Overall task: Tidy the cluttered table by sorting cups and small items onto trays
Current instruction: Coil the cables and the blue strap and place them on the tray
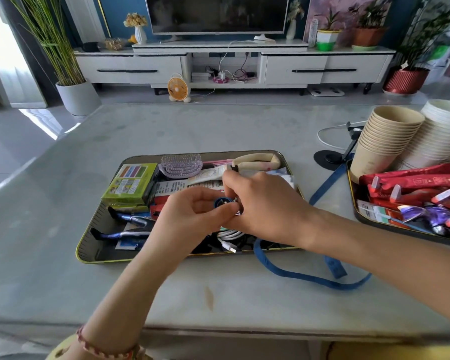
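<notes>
Over the dark gold-rimmed tray (89, 252) in the middle of the table, both my hands meet on a small blue round thing (222, 202). My left hand (190, 219) pinches it from the left, and my right hand (260, 203) grips it from the right with curled fingers. A blue strap (296, 275) runs from under my right hand across the table to the right. In the tray lie a green box (129, 184), a lilac hairbrush (181, 165), razors (130, 219), a coiled white cable (227, 236) and paper packets. Two stacks of paper cups (390, 136) stand at the right.
A second dark tray (359, 216) at the right edge holds red packets (413, 183) and purple wrappers. A black phone stand (330, 157) and white cord sit behind it. A TV cabinet, a small orange fan and potted plants stand beyond the table.
</notes>
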`<action>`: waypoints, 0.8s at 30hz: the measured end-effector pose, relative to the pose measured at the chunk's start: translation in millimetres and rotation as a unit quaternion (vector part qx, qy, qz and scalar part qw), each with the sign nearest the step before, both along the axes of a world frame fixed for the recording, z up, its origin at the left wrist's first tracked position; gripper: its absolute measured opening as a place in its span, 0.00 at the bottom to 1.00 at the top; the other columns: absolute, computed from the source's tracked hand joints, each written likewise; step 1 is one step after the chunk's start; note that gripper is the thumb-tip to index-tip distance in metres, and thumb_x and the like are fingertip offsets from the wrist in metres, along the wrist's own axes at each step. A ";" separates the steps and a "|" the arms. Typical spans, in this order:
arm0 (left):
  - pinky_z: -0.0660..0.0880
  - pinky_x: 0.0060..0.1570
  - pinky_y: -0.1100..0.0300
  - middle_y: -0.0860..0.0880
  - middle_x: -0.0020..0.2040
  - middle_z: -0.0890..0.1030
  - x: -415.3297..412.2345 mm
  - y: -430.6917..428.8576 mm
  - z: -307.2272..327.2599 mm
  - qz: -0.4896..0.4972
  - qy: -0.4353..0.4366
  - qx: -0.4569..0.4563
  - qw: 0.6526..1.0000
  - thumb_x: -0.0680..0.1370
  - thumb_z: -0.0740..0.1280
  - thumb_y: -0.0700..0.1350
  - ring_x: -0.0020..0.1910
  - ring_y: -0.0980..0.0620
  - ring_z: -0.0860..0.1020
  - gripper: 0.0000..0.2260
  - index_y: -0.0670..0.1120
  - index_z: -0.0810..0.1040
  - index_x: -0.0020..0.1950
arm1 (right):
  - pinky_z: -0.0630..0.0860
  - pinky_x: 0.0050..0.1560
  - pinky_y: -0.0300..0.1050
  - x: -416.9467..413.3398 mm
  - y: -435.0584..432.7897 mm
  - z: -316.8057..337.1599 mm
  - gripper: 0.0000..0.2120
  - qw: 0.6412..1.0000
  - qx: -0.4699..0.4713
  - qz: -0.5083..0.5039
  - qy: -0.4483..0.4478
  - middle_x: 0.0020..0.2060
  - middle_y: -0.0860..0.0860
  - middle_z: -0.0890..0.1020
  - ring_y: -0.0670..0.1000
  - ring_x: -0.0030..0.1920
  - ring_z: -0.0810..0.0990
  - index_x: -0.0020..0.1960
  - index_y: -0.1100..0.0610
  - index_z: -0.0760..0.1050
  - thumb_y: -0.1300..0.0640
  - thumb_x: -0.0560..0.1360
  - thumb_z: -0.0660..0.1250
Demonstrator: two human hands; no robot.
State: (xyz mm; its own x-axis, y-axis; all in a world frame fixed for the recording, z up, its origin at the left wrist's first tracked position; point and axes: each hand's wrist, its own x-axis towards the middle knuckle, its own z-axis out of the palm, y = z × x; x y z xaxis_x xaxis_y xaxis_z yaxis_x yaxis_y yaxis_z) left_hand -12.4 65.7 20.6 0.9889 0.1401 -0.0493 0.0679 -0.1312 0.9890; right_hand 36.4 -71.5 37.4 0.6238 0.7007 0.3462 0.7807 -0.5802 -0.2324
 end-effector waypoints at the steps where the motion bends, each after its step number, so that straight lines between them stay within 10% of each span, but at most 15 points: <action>1: 0.78 0.51 0.45 0.47 0.36 0.85 0.3 -0.3 -1.4 0.001 -0.003 0.029 1.000 0.68 0.75 0.41 0.39 0.46 0.83 0.05 0.48 0.81 0.41 | 0.72 0.31 0.49 0.7 -0.4 -2.3 0.16 1.000 -0.009 0.003 0.003 0.29 0.51 0.76 0.56 0.30 0.76 0.42 0.54 0.62 0.49 0.70 0.69; 13: 0.80 0.45 0.54 0.44 0.36 0.84 1.9 20.0 4.4 -0.085 0.064 0.067 0.992 0.70 0.73 0.39 0.35 0.51 0.82 0.07 0.45 0.80 0.46 | 0.70 0.39 0.33 8.0 -6.5 9.2 0.15 0.963 -0.010 0.110 0.245 0.35 0.36 0.77 0.40 0.37 0.74 0.57 0.51 0.78 0.52 0.72 0.71; 24: 0.78 0.38 0.62 0.48 0.37 0.81 -2.6 -18.2 -7.0 -0.009 0.031 -0.095 0.995 0.72 0.68 0.49 0.39 0.54 0.80 0.12 0.41 0.78 0.47 | 0.70 0.32 0.47 4.4 -2.7 -2.4 0.15 0.999 0.022 -0.014 0.047 0.29 0.47 0.75 0.52 0.30 0.74 0.45 0.54 0.63 0.53 0.70 0.70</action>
State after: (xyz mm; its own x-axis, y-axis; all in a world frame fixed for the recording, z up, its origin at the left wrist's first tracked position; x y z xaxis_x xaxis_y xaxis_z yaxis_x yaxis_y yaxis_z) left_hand -15.0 47.4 13.6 0.9854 0.1039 -0.1345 0.1291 0.0568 0.9900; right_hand 40.8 -74.2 35.0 0.6744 0.6677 0.3152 0.7376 -0.5888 -0.3306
